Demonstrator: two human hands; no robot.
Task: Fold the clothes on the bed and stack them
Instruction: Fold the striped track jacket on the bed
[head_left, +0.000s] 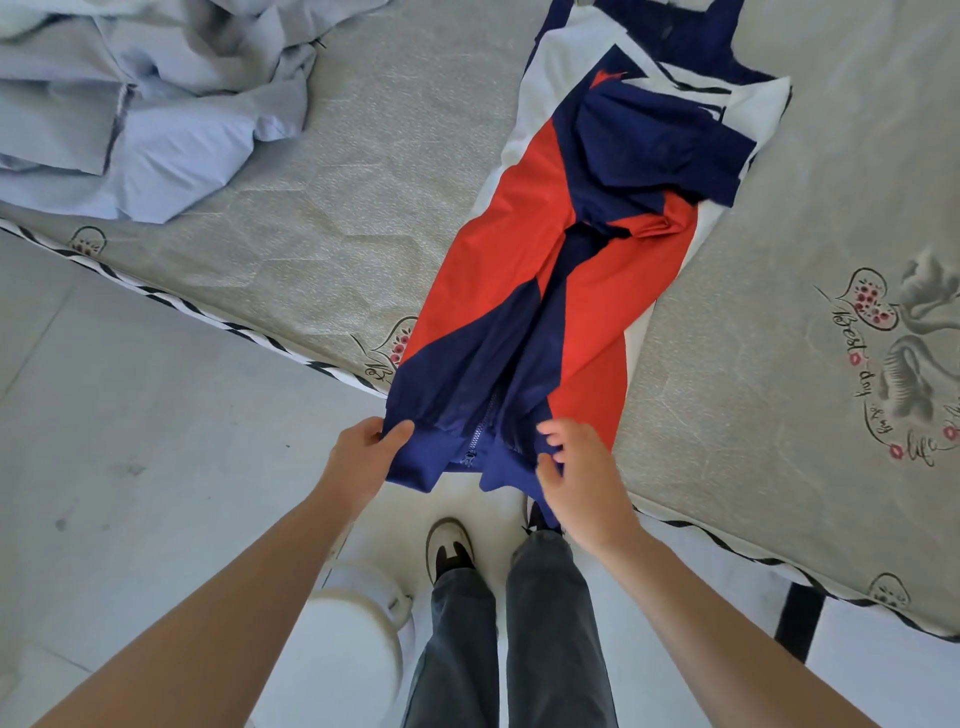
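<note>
A navy, red and white zip jacket (561, 270) lies stretched lengthwise across the corner of the bed, its sides folded inward, with the zipper running down the middle. Its navy hem hangs over the mattress edge. My left hand (361, 457) pinches the hem's left corner between thumb and fingers. My right hand (576, 473) grips the hem's right corner with curled fingers. A heap of light blue clothes (145, 104) lies crumpled at the far left of the bed.
The grey patterned mattress (779, 364) has a striped piped edge running diagonally. Pale tiled floor (130, 415) lies to the left. My legs in grey trousers and shoes (449, 545) stand at the bed corner, beside a white round object (353, 639).
</note>
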